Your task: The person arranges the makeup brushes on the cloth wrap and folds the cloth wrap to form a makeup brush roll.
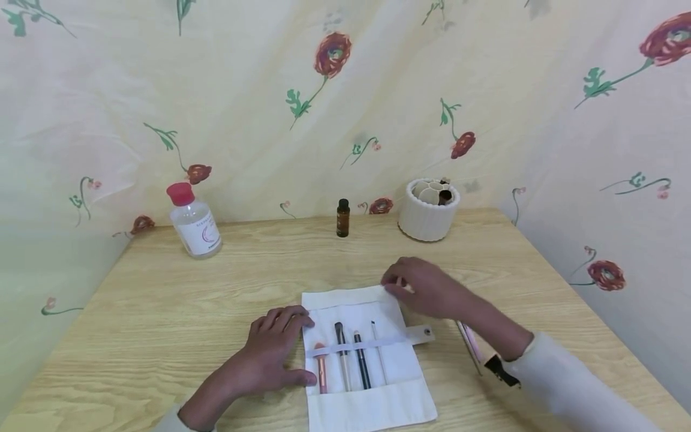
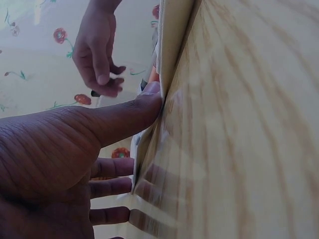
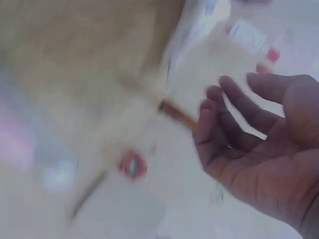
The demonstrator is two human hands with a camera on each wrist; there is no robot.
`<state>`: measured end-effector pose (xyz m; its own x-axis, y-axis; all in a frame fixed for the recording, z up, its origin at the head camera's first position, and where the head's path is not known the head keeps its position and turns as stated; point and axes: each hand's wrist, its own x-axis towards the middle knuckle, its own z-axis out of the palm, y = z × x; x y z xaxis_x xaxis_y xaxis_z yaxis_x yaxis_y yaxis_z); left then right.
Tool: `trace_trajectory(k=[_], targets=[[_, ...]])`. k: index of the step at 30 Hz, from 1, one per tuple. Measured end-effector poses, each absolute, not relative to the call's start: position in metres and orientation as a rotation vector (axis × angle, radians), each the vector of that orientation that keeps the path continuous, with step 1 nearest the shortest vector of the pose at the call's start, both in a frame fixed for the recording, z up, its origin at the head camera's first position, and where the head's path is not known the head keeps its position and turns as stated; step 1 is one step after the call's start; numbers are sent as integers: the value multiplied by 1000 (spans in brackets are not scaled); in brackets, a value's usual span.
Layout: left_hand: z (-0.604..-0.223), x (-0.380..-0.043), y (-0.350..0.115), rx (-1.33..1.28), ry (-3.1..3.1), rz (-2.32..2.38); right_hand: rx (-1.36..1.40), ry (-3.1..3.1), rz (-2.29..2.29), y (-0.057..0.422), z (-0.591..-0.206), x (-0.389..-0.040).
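Observation:
A white fabric brush roll (image 1: 372, 414) lies unfolded on the wooden table, its snap tab (image 1: 421, 333) sticking out to the right. Several makeup brushes sit under its elastic band, among them a pink one (image 1: 322, 372), a dark-tipped one (image 1: 343, 354) and a black-handled one (image 1: 363, 360). My left hand (image 1: 275, 354) rests along the roll's left edge, fingers extended; in the left wrist view the thumb (image 2: 144, 102) presses at the fabric edge. At the roll's top right corner is my right hand (image 1: 423, 288). Its fingers (image 3: 234, 114) are loosely bent with nothing between them in the right wrist view.
A clear bottle with a red cap (image 1: 195, 225) stands at the back left. Toward the back stand a small amber bottle (image 1: 342, 219) and a white ribbed holder with compartments (image 1: 423, 219). Slim pinkish items (image 1: 471, 342) lie beneath the right forearm. A flowered curtain (image 1: 243, 90) hangs behind the table.

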<state>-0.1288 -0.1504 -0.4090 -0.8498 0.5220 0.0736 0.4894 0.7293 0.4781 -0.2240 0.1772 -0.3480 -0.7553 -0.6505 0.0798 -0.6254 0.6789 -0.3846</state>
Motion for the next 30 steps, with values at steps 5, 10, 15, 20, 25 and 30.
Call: trace_trajectory(k=[5, 10, 15, 20, 25, 30], targets=[[-408, -128, -151, 828, 2843, 778, -791, 2886, -365, 219, -334, -231], [-407, -128, -151, 830, 2847, 787, -618, 2879, -126, 248, -335, -231], [-406, -128, -150, 836, 2835, 797, -512, 2812, -104, 260, -347, -230], [-406, -128, -150, 845, 2844, 785, -452, 2711, -305, 261, -353, -228], [-406, -129, -150, 842, 2853, 768, -440, 2659, -416, 263, -350, -227], [-406, -128, -149, 832, 2849, 763, -390, 2634, -491, 266, -350, -228]])
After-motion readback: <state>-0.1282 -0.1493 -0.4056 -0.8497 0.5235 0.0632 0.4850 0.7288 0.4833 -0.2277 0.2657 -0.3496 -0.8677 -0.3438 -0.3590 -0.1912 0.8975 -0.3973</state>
